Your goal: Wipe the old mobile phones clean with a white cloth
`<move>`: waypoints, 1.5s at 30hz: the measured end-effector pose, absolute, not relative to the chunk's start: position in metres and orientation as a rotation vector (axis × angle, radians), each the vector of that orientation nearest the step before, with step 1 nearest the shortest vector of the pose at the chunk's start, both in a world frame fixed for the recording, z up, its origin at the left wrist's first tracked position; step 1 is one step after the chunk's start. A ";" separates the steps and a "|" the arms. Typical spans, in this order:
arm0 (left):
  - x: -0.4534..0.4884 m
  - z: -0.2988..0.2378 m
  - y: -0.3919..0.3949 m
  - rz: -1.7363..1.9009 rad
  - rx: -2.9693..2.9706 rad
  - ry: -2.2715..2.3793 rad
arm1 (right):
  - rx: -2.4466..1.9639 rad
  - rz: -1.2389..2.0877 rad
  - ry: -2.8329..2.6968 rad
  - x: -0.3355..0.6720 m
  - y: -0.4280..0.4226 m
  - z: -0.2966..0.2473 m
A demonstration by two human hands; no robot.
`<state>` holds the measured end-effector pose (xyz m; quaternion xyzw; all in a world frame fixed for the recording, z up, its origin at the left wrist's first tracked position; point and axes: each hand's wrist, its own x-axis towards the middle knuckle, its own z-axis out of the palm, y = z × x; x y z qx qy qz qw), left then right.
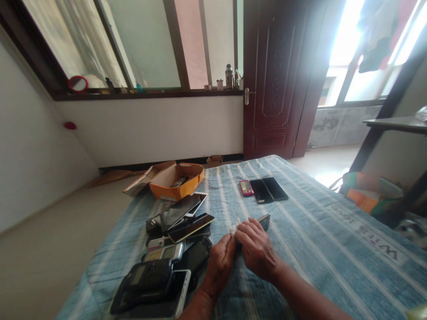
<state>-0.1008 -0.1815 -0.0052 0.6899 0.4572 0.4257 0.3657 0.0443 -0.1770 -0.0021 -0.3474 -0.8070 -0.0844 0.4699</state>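
Close together above the striped blue bedspread (300,249), my two hands are closed around a phone (265,221); its far end sticks out past the right fingers, and the rest is covered. My left hand (220,258) grips the near end of it. A crumpled white tissue (235,228) shows between the hands, pinched under the fingers of my right hand (256,243), which presses on the phone. To the left lies a heap of old phones, among them a silver keypad phone (165,252), a black device (147,278) and a white-edged phone (182,293).
Behind the heap stands an open orange box (180,180) with something dark inside. A pink phone (246,188) and two black phones (262,191) lie side by side further back. A dark red door (273,80) and a windowsill (150,94) with small items are beyond the bed.
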 end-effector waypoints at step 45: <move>-0.101 0.001 -0.183 1.051 1.781 1.234 | -1.064 -0.273 -1.875 0.078 -0.156 -0.010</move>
